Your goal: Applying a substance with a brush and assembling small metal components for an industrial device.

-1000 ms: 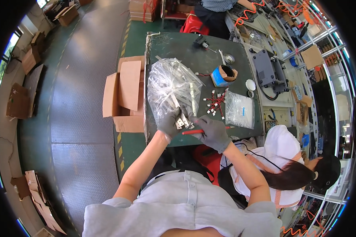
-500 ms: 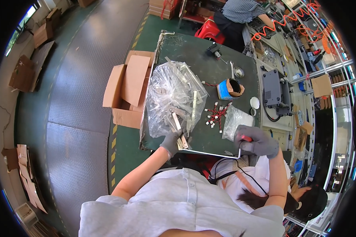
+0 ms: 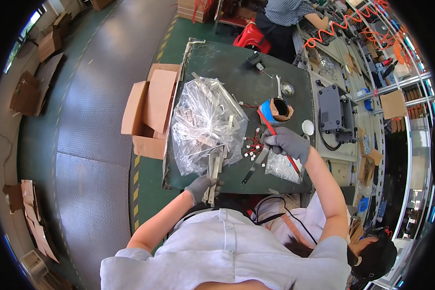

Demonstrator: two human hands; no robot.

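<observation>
My left hand (image 3: pixel 201 188), in a grey glove, is closed round several narrow metal strips (image 3: pixel 216 166) that point away from me at the near edge of the table. My right hand (image 3: pixel 290 144), also gloved, grips a long thin red stick (image 3: pixel 267 122), whose far end is beside the blue can (image 3: pixel 268 108) with a dark inside. A flat metal strip (image 3: pixel 256 165) slants down-left from the right fingertips; whether they pinch it is unclear. Beyond my left hand, a clear plastic bag (image 3: pixel 191 123) bulges with more metal strips.
Red-wired connectors (image 3: pixel 251 149) and a small clear bag (image 3: pixel 278 165) lie near my right hand. Farther back are a wrench (image 3: pixel 278 86), a round tin (image 3: pixel 287 88) and a black motor-like part (image 3: pixel 255 61). An open carton (image 3: pixel 147 147) stands left; a person sits close on the right.
My right hand has moved up and left, bringing the red stick towards the blue can. The left hand has shifted slightly left and nearer to me with its strips. The view has shifted slightly.
</observation>
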